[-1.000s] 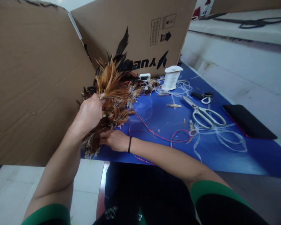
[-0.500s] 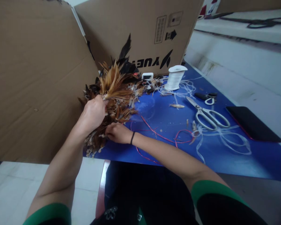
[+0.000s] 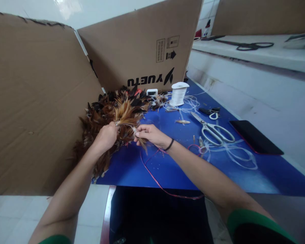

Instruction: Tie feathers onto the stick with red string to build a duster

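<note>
My left hand (image 3: 106,138) is closed around the base of a bunch of golden-brown feathers (image 3: 125,113), whose tips fan out away from me. Just to its right, my right hand (image 3: 154,136) pinches a small feather tuft (image 3: 142,143) with a pale, fluffy base between thumb and fingers. Beneath and behind both hands spreads a large heap of brown and black feathers (image 3: 91,132). A thin red string (image 3: 152,178) trails from near my right hand over the table's front edge.
Cardboard panels (image 3: 38,101) wall off the left and back of the blue table (image 3: 132,169). A white ribbon spool (image 3: 178,95) stands near scissors (image 3: 213,130), a black-handled tool (image 3: 205,111), a phone (image 3: 255,137) and loose clear ribbon (image 3: 240,156). A small white display device (image 3: 151,92) sits behind the feathers.
My right hand has come up out of the feather heap toward the right, now with a small tuft in its fingers. My left hand keeps its bunch. The view has shifted, showing more wall above.
</note>
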Available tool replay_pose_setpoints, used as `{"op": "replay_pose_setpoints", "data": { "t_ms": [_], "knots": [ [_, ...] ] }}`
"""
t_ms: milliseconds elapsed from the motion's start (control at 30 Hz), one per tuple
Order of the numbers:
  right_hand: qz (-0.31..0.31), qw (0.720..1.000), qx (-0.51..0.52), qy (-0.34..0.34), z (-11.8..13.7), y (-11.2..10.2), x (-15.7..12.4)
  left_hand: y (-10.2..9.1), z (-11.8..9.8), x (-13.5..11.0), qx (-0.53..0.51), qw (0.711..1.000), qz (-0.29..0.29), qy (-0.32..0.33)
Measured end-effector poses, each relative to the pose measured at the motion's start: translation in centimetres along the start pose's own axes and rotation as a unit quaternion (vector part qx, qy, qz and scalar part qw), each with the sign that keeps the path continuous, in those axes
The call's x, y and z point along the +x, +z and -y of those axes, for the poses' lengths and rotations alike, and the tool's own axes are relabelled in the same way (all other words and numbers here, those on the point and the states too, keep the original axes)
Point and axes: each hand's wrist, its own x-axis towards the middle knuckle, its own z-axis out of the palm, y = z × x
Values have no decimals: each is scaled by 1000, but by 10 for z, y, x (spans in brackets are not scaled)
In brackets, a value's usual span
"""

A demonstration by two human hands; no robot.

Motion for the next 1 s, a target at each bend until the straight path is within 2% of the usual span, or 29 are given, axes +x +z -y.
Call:
{"op": "replay_pose_setpoints", "data": {
  "t_ms": [100, 167, 233, 300, 400, 500, 567, 667, 833, 1000],
  "knots": [
    [-29, 984, -155, -81, 21, -7, -17, 7, -11, -6, 17, 1000, 13, 22],
    [-56, 944, -279, -169, 36, -8, -24, 11, -19, -9, 32, 999, 22, 35],
    [-63, 886, -395, -233, 48, -8, -28, 16, -28, -12, 42, 997, 41, 50],
    [-55, 830, -498, -247, 56, -6, -28, 19, -35, -14, 42, 995, 58, 67],
    [-46, 755, -618, -213, 57, -6, -23, 20, -45, -16, 24, 994, 72, 84],
    [-46, 702, -681, -200, 51, -7, -17, 18, -51, -17, 6, 992, 81, 97],
    [-43, 687, -697, -201, 48, -8, -15, 19, -54, -17, 9, 991, 78, 104],
    [-38, 680, -704, -200, 44, -10, -13, 23, -54, -16, 16, 991, 70, 110],
    [-35, 694, -689, -207, 43, -13, -13, 32, -55, -13, 3, 991, 62, 116],
    [-39, 706, -683, -182, 42, -15, -13, 33, -59, -11, -2, 991, 71, 113]
  ]
}}
